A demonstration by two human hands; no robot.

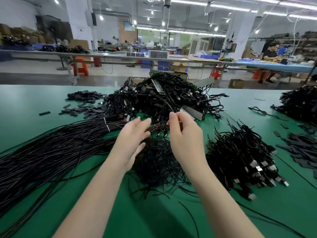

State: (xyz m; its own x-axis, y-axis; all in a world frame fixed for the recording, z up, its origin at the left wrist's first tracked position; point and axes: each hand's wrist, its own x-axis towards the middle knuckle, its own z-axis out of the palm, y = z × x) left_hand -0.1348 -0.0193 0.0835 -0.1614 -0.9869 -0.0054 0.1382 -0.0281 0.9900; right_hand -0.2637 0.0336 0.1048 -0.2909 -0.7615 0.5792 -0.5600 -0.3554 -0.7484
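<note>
— So, your right hand [183, 134] has a thin black cable [164, 100] pinched between thumb and fingertips. It is lifted above the middle of the green table [34, 103], and its far end runs back into the big tangle [181, 90] at the far side.

— Right, and your left hand [132, 140] is open, fingers straight, hovering just left of that pinch and holding nothing.

— You'll likely find the cable very light and limp. It won't keep a shape, so it sags wherever you don't support it.

— Expect the jacket to be smooth, maybe a bit slippery under a fingertip pinch. I can't tell where it is snagged inside the tangle, so pull gently. A hard tug may drag its neighbours along or strain a plug.

— Take it with your left hand a little further along, toward the tangle. That gives you two holds with a short span between them.

— Grip the jacket rather than any fine wire end, which would bend easily. Keep clear of the tied bundle [51, 148] on the left and the plug-ended heap [240, 157] on the right, so you don't hook those
</note>
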